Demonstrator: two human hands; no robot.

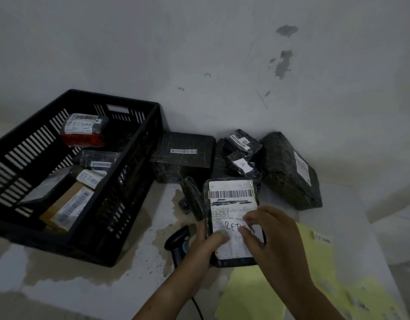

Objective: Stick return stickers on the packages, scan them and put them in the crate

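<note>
**Inspector:** Where is the item under inspection?

**Assistant:** The package (231, 204), in black wrap with a white barcoded label, is held over the counter (60, 273) near its front edge, with its face turned up toward the camera. A return sticker (232, 229), handwritten "RETURN", lies on the lower half of that face.

**Inspector:** And the left hand?

**Assistant:** The left hand (206, 245) grasps the package by its lower left edge. The fingers wrap round the edge and the thumb rests on the face at the sticker's left end.

**Inspector:** The right hand?

**Assistant:** The right hand (275, 241) covers the sticker's right end, with the fingers bent down onto it. Because of the blur, I cannot tell whether they press it or pinch it.

**Inspector:** The crate?

**Assistant:** The crate (139, 135), black and slatted, stands on the counter to the left, apart from the held package. Several parcels (84, 129) lie in it, and two of them show "RETURN" stickers.

**Inspector:** Any other items?

**Assistant:** A scanner (178, 243) lies on the counter just beside the left hand, partly hidden by it. A yellow sheet (252, 294) lies under the right forearm. A pile (289, 172) of black-wrapped packets sits against the wall (199, 54) behind the held package.
</note>
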